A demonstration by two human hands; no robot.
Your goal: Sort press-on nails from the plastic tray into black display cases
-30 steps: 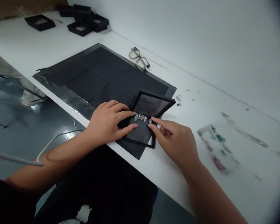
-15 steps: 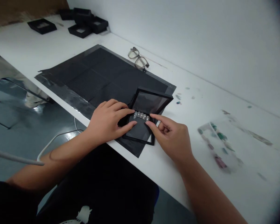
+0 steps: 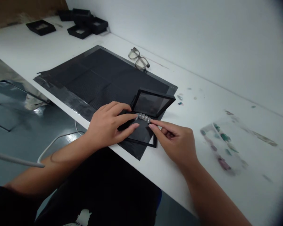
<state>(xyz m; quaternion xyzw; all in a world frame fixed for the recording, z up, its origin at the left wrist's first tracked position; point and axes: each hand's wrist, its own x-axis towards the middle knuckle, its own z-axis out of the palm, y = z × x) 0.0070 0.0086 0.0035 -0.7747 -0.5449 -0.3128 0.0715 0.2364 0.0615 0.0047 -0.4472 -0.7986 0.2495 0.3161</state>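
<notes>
While the left hand (image 3: 108,124) presses flat, fingers spread, on the open black hinged display case (image 3: 145,121), the right hand (image 3: 176,141), index finger extended and gripping nothing, touches the nearest end of the row of small pale stones (image 3: 143,117), which runs leftward from its fingertip.

Open case on the mat at the counter's near edge, my hands on either side.

I see the case (image 3: 146,125) lying on the mat (image 3: 96,78), its lid propped up behind a row of nail tips (image 3: 143,117). My left hand (image 3: 108,124) rests on its left side, my right hand (image 3: 176,141) at its right. Glasses (image 3: 138,59) lie behind the mat; more cases (image 3: 85,23) sit far left; a sheet of loose tips (image 3: 223,147) lies right.
</notes>
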